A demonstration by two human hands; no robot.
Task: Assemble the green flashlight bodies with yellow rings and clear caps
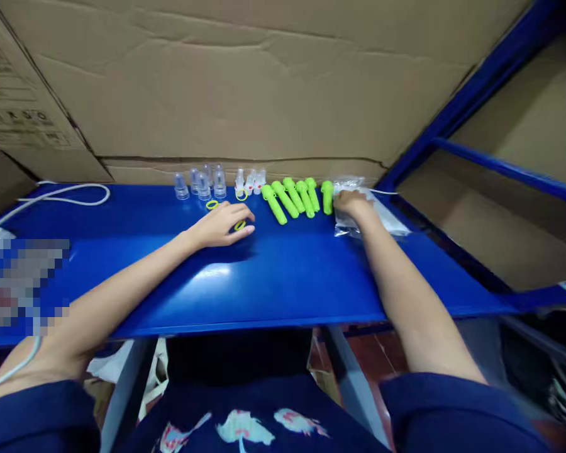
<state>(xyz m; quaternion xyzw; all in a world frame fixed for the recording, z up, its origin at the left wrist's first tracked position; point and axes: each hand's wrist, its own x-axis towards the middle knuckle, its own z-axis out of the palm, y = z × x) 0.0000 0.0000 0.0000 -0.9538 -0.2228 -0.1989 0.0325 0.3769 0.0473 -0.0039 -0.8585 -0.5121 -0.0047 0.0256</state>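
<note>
My left hand [221,225] rests on the blue table [273,277] with its fingers curled over a small yellow ring [239,225]. Another yellow ring [212,204] lies just beyond it. My right hand [351,202] reaches to the far right and presses on a clear plastic bag [382,217], right beside the last green plastic handle [327,196]. Several more green handles [290,198] lie in a row between my two hands. Whether the right fingers grip the bag or the handle is unclear.
Several small clear caps [202,182] and white-tipped pieces [251,181] stand at the table's back edge against a cardboard wall [264,82]. A white cable [70,195] loops at the far left. A blue metal frame [500,167] rises on the right.
</note>
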